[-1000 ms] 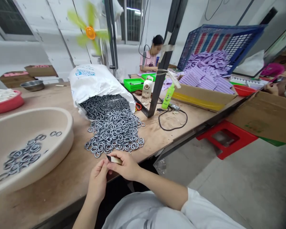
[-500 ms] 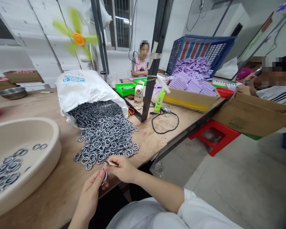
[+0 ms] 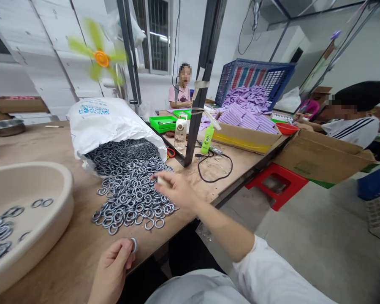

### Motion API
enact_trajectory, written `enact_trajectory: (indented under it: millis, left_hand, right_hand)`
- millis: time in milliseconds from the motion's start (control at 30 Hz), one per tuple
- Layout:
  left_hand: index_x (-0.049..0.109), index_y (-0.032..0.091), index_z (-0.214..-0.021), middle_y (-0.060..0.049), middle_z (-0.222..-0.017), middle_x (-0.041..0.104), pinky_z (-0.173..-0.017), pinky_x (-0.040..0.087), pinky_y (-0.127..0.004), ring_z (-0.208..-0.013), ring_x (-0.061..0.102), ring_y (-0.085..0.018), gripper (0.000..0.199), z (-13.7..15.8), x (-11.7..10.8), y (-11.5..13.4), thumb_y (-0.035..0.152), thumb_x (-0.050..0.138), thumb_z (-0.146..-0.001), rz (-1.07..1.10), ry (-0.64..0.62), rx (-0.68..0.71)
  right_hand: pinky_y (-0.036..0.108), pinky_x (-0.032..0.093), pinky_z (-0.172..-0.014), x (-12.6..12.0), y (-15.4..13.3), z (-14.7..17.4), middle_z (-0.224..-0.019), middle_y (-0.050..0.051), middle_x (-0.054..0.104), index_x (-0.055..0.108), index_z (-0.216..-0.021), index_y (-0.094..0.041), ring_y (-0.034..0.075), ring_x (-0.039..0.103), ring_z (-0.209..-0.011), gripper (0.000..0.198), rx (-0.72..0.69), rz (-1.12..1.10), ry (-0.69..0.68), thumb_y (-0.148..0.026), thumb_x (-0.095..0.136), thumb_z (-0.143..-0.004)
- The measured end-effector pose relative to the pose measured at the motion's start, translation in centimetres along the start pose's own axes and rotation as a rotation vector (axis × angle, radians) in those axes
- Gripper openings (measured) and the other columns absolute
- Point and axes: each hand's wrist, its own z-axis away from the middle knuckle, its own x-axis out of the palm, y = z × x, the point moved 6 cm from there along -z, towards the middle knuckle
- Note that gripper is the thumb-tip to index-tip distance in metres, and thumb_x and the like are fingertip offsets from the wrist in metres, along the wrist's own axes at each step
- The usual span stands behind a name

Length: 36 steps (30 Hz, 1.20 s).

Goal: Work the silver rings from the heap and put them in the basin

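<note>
A grey ring (image 3: 134,245) is pinched between the thumb and fingers of my left hand (image 3: 112,266), low over the table's front edge. My right hand (image 3: 180,190) reaches over the right side of a heap of loose grey rings (image 3: 136,185). A short pale stick-like tool (image 3: 163,182) is held in that hand; its exact kind does not show. Whether the right fingertips touch a ring I cannot tell. The heap spills from the mouth of a white sack (image 3: 101,116) lying on its side.
On the left stands a beige basin (image 3: 61,185) with several rings inside. A dark metal post (image 3: 200,93) rises behind the heap, near a green bottle (image 3: 207,139) and a black cable (image 3: 215,179). A yellow-green fan (image 3: 100,58) spins behind. Two people sit farther off.
My right hand has left my left hand and moved forward over the heap, still with the pale tool. The left hand keeps its ring and has shifted slightly down and left.
</note>
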Motion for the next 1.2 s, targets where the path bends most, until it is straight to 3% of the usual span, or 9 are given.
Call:
enact_trajectory:
  millis: [100, 167, 233, 400, 500, 667, 833, 1033, 1200]
  left_hand:
    - [0.048, 0.018, -0.049, 0.002, -0.044, 0.036, -0.049, 0.032, -0.024, -0.050, 0.037, -0.011, 0.058, -0.3, -0.4, -0.5, 0.066, 0.074, -0.067, 0.017, -0.026, 0.017]
    - [0.052, 0.018, -0.055, 0.003, -0.043, 0.036, -0.049, 0.032, -0.023, -0.051, 0.037, -0.012, 0.053, -0.5, -0.4, -0.5, 0.064, 0.073, -0.071, 0.033, -0.034, 0.016]
    - [0.057, 0.018, -0.062, 0.003, -0.044, 0.038, -0.050, 0.033, -0.023, -0.051, 0.037, -0.011, 0.048, -0.2, 0.2, 0.0, 0.062, 0.072, -0.074, 0.061, -0.014, 0.000]
    - [0.055, 0.018, -0.066, 0.006, -0.047, 0.036, -0.052, 0.035, -0.023, -0.048, 0.032, -0.009, 0.045, 0.9, 3.6, 2.4, 0.058, 0.071, -0.078, 0.255, 0.003, -0.021]
    - [0.052, 0.019, -0.064, 0.007, -0.046, 0.035, -0.050, 0.033, -0.024, -0.044, 0.029, -0.008, 0.045, 0.7, 5.0, 3.1, 0.057, 0.071, -0.077, 0.353, -0.004, -0.012]
    - [0.052, 0.019, -0.069, 0.008, -0.048, 0.033, -0.048, 0.028, -0.023, -0.044, 0.028, -0.007, 0.042, 1.0, 5.4, 2.6, 0.055, 0.071, -0.077, 0.395, -0.018, -0.005]
    - [0.052, 0.018, -0.070, 0.007, -0.054, 0.038, -0.047, 0.029, -0.023, -0.043, 0.027, -0.005, 0.045, 1.4, 5.1, 2.4, 0.058, 0.071, -0.076, 0.356, -0.015, 0.006]
    - [0.046, 0.019, -0.064, 0.007, -0.050, 0.035, -0.048, 0.029, -0.022, -0.045, 0.030, -0.006, 0.045, 1.5, 5.0, 2.5, 0.055, 0.070, -0.079, 0.385, -0.007, 0.000]
    - [0.045, 0.019, -0.063, 0.007, -0.049, 0.035, -0.048, 0.028, -0.021, -0.046, 0.028, -0.006, 0.047, 1.7, 5.1, 2.9, 0.054, 0.073, -0.077, 0.392, -0.013, 0.003]
  right_hand:
    - [0.025, 0.042, -0.069, 3.8, 3.5, 2.7, -0.086, -0.001, 0.066, 0.071, -0.110, -0.023, 0.014, 0.057, -0.075, 0.031, 0.058, 0.142, -0.120, -0.036, 0.073, -0.083]
    - [0.023, 0.040, -0.066, 5.2, 4.6, 4.0, -0.077, -0.002, 0.064, 0.073, -0.096, -0.020, 0.013, 0.055, -0.070, 0.023, 0.072, 0.174, -0.152, -0.039, 0.070, -0.085]
    - [0.024, 0.042, -0.067, 5.7, 4.5, 4.8, -0.077, -0.002, 0.066, 0.072, -0.091, -0.019, 0.013, 0.057, -0.072, 0.023, 0.069, 0.170, -0.162, -0.042, 0.065, -0.090]
    - [0.035, 0.048, -0.092, 5.3, 2.1, 5.6, -0.115, 0.009, 0.073, 0.069, -0.118, -0.020, 0.022, 0.066, -0.106, 0.035, 0.044, 0.120, -0.144, -0.043, 0.054, -0.096]
    - [0.038, 0.048, -0.097, 5.9, 1.5, 5.7, -0.120, 0.010, 0.072, 0.068, -0.122, -0.020, 0.023, 0.066, -0.109, 0.039, 0.034, 0.047, -0.171, -0.045, 0.057, -0.094]
    - [0.033, 0.051, -0.083, 7.6, 1.3, 6.1, -0.100, 0.004, 0.073, 0.071, -0.112, -0.022, 0.020, 0.066, -0.089, 0.034, 0.058, -0.078, -0.234, -0.045, 0.068, -0.087]
    - [0.029, 0.048, -0.070, 8.0, 1.5, 6.0, -0.078, 0.001, 0.067, 0.069, -0.096, -0.021, 0.016, 0.062, -0.072, 0.032, 0.103, -0.215, -0.258, -0.048, 0.053, -0.096]
    - [0.028, 0.035, -0.062, 6.7, -0.1, 7.2, -0.074, 0.003, 0.060, 0.063, -0.081, -0.020, 0.015, 0.053, -0.068, 0.040, -0.123, 0.248, -0.201, -0.053, 0.048, -0.097]
    - [0.028, 0.030, -0.061, 7.2, -1.0, 7.9, -0.070, 0.002, 0.056, 0.060, -0.078, -0.021, 0.015, 0.048, -0.066, 0.044, -0.174, 0.387, -0.235, -0.052, 0.038, -0.100]
